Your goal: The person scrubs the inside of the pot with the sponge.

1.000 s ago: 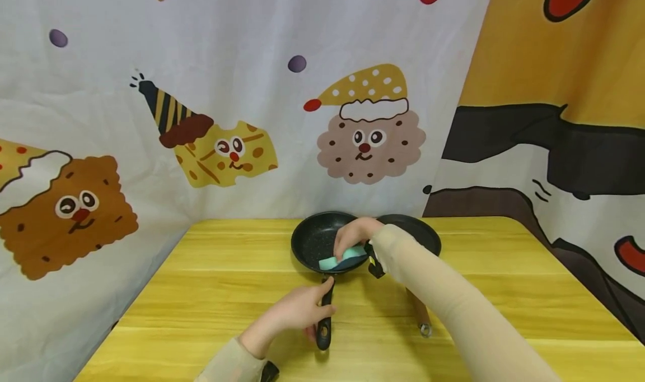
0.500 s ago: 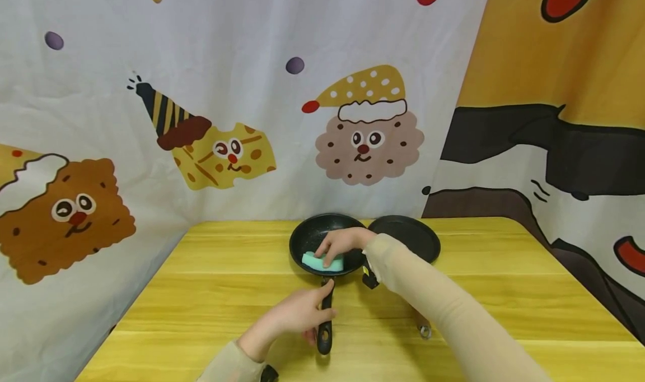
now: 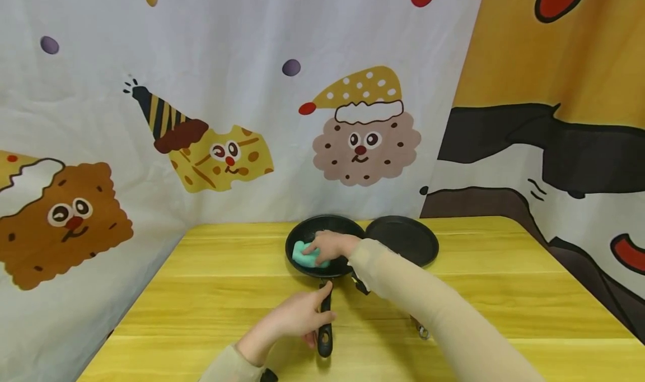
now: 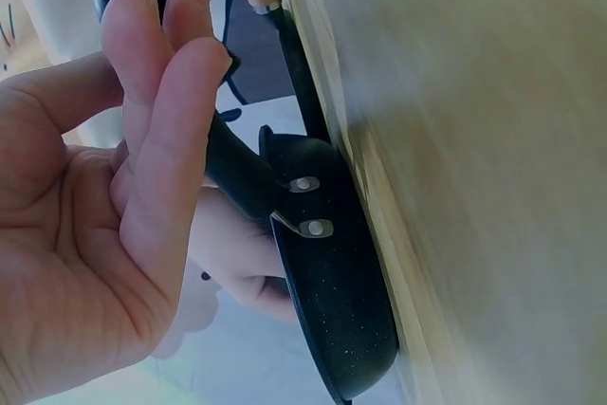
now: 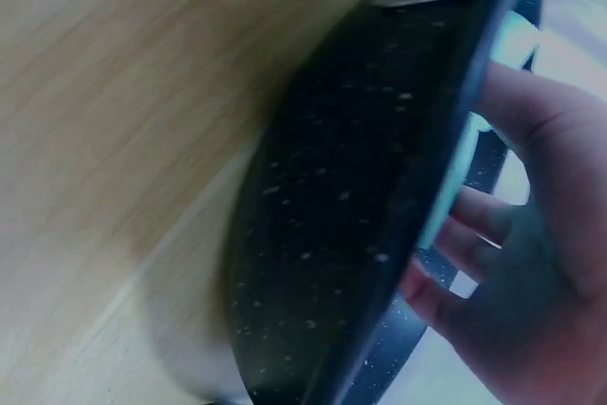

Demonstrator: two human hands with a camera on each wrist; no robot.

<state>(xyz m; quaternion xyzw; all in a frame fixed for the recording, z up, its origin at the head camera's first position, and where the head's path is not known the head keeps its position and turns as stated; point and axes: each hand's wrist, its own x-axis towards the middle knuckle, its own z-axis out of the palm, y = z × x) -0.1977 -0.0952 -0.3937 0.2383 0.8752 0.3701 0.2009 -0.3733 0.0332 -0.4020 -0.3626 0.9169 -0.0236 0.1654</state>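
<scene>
A black speckled frying pan [image 3: 306, 231] lies on the table, its black handle [image 3: 325, 343] pointing toward me. The left hand [image 3: 297, 315] grips that handle, thumb along the top; in the left wrist view its fingers [image 4: 166, 154] curl around it. Inside the pan, the right hand [image 3: 332, 245] holds a mint-green sponge [image 3: 301, 255] against the surface on the left side. From the right wrist view, the pan's outer wall [image 5: 313, 196] covers much of the sponge, and the right hand's fingers [image 5: 465, 234] reach over the rim.
A flat black pan [image 3: 403, 239] sits just right of the frying pan. The right sleeve [image 3: 433, 309] hides most of its wooden handle. Both rest on a yellow wood-grain table [image 3: 211, 281]. A patterned cloth [image 3: 252, 91] hangs behind the table's back edge.
The right hand has moved the sponge leftward across the inside of the pan, from its right front to its left side. The left hand keeps its grip on the handle.
</scene>
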